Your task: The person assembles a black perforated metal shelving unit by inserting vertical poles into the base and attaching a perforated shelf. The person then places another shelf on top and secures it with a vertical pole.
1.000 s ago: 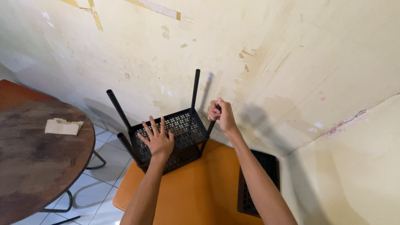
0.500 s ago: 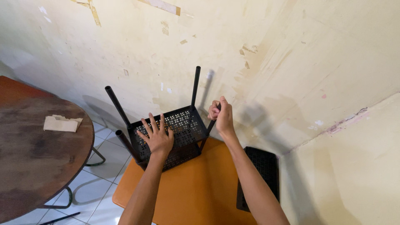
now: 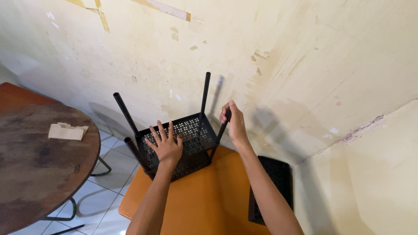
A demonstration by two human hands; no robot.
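A small black metal rack [image 3: 191,132] with perforated shelves stands upside down on an orange tabletop [image 3: 204,204], its tubular legs pointing up. My left hand [image 3: 166,146] lies flat with fingers spread on the rack's upturned perforated shelf. My right hand [image 3: 234,124] is closed around the rack's right-hand leg, near the top of the tube. Another leg rises behind at the centre, and two more stick up at the left.
A round dark wooden table [image 3: 39,165] stands at the left with a crumpled paper napkin [image 3: 66,131] on it. A loose black perforated shelf panel [image 3: 272,187] leans in the corner at the right. A stained cream wall [image 3: 283,65] is close behind; white floor tiles lie below.
The view has shifted slightly. Both hands stay on the rack in nearly the same places; my right hand keeps its grip on the leg.
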